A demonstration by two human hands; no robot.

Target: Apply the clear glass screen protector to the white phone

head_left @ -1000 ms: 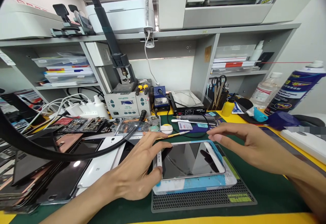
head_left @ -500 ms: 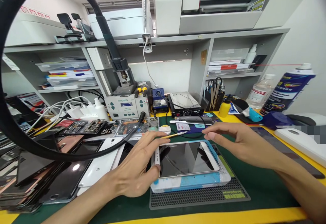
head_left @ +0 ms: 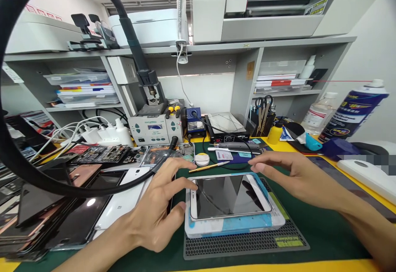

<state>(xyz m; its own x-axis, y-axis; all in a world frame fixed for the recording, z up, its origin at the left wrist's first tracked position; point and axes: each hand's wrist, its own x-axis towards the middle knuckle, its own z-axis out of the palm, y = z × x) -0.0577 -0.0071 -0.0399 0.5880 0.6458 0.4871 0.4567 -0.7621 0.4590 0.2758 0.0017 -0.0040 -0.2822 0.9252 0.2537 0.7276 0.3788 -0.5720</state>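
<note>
A white-framed smartphone (head_left: 229, 198) lies face up, its dark screen reflecting light, on a blue and white box (head_left: 238, 226). The box rests on a grey honeycomb-patterned mat (head_left: 253, 241). My left hand (head_left: 163, 202) is at the phone's left end with fingers apart; one fingertip is over its white edge, and whether it touches I cannot tell. My right hand (head_left: 297, 177) hovers beyond the phone's right end, fingers extended, holding nothing. Behind the phone lies a thin yellow-handled brush (head_left: 207, 167), beside a small round white container (head_left: 202, 159).
Phones and phone parts (head_left: 68, 214) are piled at the left, under a looping black hose (head_left: 77, 189). A hot-air station (head_left: 154, 127), a small blue soldering unit (head_left: 195, 123) and a flat heating plate (head_left: 227, 127) stand behind. A spray can (head_left: 352, 111) and a clear bottle (head_left: 320, 113) are at right.
My left hand has drawn back leftward, its thumb coming off the phone's edge and its fingers spreading. My right hand stays at much the same place. The view has shifted slightly.
</note>
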